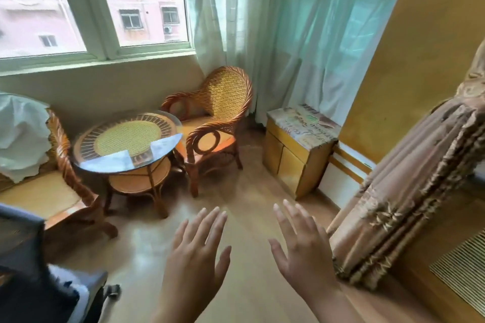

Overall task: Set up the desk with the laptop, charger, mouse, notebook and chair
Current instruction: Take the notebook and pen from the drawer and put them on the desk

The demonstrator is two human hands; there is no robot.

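My left hand (195,254) and my right hand (299,241) are raised side by side low in the middle of the view, backs toward me, fingers spread, holding nothing. A dark office chair (29,270) with a mesh back and a grey seat shows at the bottom left, cut off by the frame edge, apart from both hands. No laptop, charger, mouse, notebook or desk is in view.
Under the window stand a round glass-topped rattan table (126,144) and two rattan armchairs (215,123) (60,191). A small wooden cabinet (296,155) sits by the right wall. A brown gathered curtain (409,186) hangs at right. Bare wooden floor lies ahead of my hands.
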